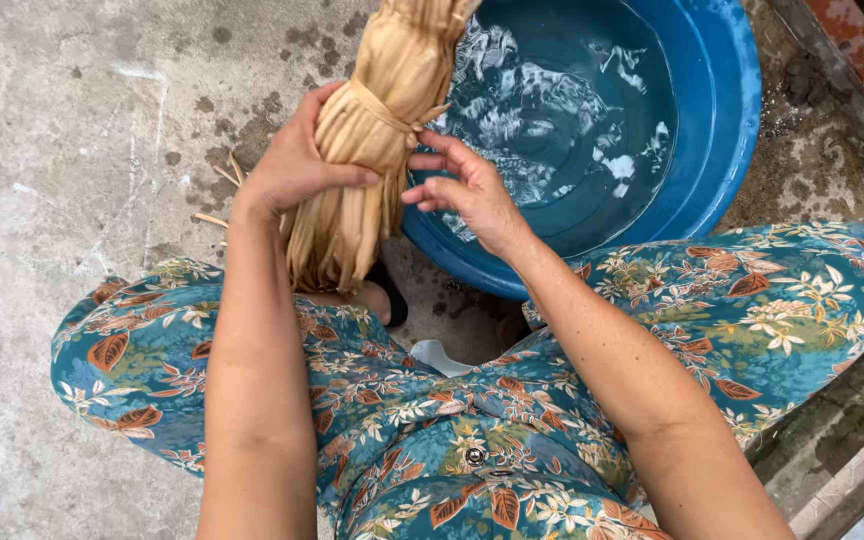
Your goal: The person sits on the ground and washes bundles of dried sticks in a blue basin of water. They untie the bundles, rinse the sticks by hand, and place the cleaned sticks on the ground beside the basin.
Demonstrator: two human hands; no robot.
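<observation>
Concrete floor [42,150], upper centre of frame: left hand [292,165] wraps the tied straw bundle [372,130], its long axis running upper right over the blue basin [722,120]; right hand [467,190], fingers spread, touches the binding.

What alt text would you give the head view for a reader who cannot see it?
A person's left hand grips a tied bundle of dry tan leaves while the right hand fingers its tie, over the rim of a blue basin of water on a concrete floor. Floral-patterned trousers cover the spread knees below.
</observation>
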